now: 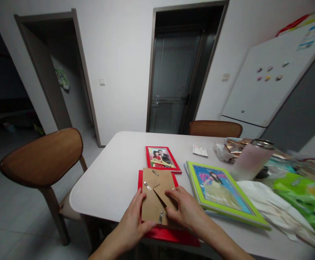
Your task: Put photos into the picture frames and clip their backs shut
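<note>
A red picture frame lies face down at the table's near edge, its brown backboard showing upward with several small metal clips. My left hand holds the frame's left side, fingers along the edge and thumb over the lower border. With bent fingers and thumb, my right hand grips the brown stand flap, which is lifted a little off the backboard. Just beyond lies a second red frame, face up, with a picture of a couple. To the right, a green frame shows a figure in a yellow dress.
At the right of the white table stand a pink bottle, a white cloth, a green packet and plastic bags. A small white card lies farther back. Wooden chairs stand at the left and far side.
</note>
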The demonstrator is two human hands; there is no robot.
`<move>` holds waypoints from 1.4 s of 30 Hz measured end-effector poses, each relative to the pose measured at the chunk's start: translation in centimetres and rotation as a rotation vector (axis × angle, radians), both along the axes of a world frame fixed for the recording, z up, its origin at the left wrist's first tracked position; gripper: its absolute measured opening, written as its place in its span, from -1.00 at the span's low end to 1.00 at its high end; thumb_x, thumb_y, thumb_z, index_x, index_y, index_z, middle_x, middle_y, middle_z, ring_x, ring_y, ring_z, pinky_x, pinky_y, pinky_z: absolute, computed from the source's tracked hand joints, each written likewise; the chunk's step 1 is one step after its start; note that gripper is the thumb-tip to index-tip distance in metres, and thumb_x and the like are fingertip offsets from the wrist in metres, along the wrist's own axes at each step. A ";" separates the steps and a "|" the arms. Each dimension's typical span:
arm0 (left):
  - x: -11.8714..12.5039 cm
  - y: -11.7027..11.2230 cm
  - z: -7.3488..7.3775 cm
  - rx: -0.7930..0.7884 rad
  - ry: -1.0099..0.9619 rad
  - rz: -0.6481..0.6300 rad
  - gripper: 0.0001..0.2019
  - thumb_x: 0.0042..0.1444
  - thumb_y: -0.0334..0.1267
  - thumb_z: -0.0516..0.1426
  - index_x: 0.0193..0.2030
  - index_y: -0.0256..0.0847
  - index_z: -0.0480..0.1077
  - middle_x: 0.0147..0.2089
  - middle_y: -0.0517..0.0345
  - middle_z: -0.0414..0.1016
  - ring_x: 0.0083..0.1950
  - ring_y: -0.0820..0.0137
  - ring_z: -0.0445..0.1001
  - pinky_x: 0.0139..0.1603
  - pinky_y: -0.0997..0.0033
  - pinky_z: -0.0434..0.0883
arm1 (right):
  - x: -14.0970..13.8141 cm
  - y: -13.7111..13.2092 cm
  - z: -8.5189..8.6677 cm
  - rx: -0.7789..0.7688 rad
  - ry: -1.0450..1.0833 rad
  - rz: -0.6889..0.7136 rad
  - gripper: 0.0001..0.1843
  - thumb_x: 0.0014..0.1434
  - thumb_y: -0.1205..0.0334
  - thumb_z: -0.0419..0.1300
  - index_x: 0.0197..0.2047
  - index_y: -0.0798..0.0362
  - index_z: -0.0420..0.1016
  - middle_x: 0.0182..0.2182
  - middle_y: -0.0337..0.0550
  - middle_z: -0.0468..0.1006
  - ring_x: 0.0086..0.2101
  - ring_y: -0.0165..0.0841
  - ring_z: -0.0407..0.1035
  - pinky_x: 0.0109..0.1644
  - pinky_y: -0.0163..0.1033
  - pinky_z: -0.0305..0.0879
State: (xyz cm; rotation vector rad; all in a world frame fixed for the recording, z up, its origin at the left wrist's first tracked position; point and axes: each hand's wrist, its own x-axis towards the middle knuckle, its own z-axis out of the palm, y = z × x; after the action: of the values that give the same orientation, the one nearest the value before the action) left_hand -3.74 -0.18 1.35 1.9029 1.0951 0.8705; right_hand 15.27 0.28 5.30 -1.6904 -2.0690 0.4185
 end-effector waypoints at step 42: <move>0.2 0.0 6.1 0.411 -0.047 0.373 -0.57 -0.10 -0.52 -0.05 -0.02 -0.21 0.15 -0.28 0.11 0.29 -0.28 0.36 0.32 -0.24 0.35 0.31 | 2.7 -0.2 -0.8 -0.196 0.543 -0.239 -0.28 -0.09 0.13 0.05 0.14 0.19 -0.02 -0.64 -0.32 0.35 -0.60 -0.38 0.28 -0.52 -0.31 0.18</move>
State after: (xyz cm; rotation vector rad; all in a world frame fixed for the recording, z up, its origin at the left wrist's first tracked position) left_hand -3.52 -0.14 7.44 2.0177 1.3462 1.4328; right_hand 18.00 0.09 4.55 -1.6692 -1.4577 0.9083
